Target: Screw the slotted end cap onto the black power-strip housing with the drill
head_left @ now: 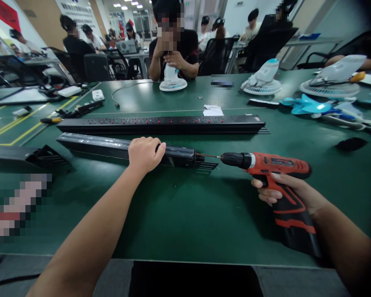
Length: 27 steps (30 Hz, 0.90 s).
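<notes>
My left hand (146,155) is wrapped over a long black metal bar-shaped housing (95,144) that lies across the green table. A red and black cordless drill (281,164) is gripped in my right hand (292,189), with a finger by its trigger. Its long thin bit points left and reaches the right end of the housing; whether the tip sits in a screw I cannot tell. Thin prongs stick out below that end. Just behind lies a similar long black bar (160,125) with a row of small red dots, like a power strip.
Another black housing (15,154) lies at the left. Across the green table (179,222), a person (188,53) handles a white fan part (173,84). Further fan parts (262,82) and blue blades (309,105) lie right. A screwdriver (51,120) lies back left.
</notes>
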Each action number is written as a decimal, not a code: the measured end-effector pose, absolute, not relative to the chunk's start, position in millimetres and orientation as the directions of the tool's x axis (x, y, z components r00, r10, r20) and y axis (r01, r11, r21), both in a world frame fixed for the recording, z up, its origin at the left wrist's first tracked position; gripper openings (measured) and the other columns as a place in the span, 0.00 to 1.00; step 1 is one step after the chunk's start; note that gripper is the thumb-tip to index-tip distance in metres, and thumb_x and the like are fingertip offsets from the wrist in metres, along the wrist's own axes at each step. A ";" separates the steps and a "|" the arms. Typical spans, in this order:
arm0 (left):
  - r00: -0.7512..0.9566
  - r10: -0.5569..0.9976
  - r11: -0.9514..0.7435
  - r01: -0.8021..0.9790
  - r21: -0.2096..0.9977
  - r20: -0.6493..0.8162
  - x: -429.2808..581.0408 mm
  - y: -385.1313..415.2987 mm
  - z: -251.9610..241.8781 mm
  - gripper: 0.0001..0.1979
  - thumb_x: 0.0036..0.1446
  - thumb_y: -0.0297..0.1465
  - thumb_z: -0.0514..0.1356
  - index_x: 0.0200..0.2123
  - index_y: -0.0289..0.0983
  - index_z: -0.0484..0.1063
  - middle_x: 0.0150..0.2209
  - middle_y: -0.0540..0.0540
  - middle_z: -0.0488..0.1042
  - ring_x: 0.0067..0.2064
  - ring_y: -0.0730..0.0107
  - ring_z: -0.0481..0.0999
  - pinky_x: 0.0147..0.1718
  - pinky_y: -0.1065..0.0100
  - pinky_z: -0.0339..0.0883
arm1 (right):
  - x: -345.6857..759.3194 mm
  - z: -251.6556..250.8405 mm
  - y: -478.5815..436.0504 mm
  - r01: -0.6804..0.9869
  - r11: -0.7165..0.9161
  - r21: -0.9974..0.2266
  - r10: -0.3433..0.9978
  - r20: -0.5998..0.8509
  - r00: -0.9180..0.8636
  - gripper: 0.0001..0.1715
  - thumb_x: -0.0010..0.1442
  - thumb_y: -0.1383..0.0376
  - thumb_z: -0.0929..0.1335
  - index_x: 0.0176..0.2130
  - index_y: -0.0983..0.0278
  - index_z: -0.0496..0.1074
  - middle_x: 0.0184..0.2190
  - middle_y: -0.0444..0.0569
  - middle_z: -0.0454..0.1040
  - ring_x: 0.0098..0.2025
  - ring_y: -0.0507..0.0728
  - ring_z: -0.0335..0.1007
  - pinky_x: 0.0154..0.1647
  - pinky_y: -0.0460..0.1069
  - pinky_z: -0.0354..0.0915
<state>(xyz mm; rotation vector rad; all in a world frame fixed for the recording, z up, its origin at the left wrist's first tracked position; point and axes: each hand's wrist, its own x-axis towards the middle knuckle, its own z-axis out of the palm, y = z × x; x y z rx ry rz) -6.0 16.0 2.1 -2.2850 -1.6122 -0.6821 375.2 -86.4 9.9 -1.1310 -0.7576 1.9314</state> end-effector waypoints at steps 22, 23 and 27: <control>0.263 0.816 -0.345 0.936 0.069 0.514 -5.9 14.7 1.8 0.24 0.72 0.42 0.48 0.36 0.40 0.81 0.34 0.42 0.82 0.38 0.53 0.79 0.43 0.53 0.63 | 376.1 6.9 -84.7 -0.320 -0.526 -0.788 0.845 -0.441 -0.302 0.15 0.42 0.58 0.67 0.32 0.60 0.67 0.24 0.43 0.69 0.15 0.45 0.49 0.13 0.44 0.58; 0.263 0.815 -0.345 0.936 0.067 0.516 -5.8 14.8 1.8 0.24 0.72 0.42 0.48 0.36 0.40 0.81 0.34 0.42 0.83 0.38 0.53 0.78 0.42 0.53 0.63 | 375.3 7.5 -84.7 -0.321 -0.524 -0.789 0.847 -0.440 -0.299 0.15 0.41 0.58 0.68 0.32 0.60 0.67 0.24 0.43 0.69 0.15 0.45 0.49 0.13 0.44 0.58; 0.264 0.814 -0.345 0.936 0.065 0.518 -5.6 15.0 1.7 0.24 0.72 0.42 0.48 0.35 0.41 0.80 0.33 0.43 0.83 0.37 0.53 0.78 0.41 0.54 0.63 | 372.6 9.9 -85.1 -0.331 -0.521 -0.786 0.850 -0.442 -0.287 0.17 0.41 0.58 0.68 0.34 0.59 0.67 0.24 0.43 0.69 0.14 0.45 0.48 0.12 0.44 0.58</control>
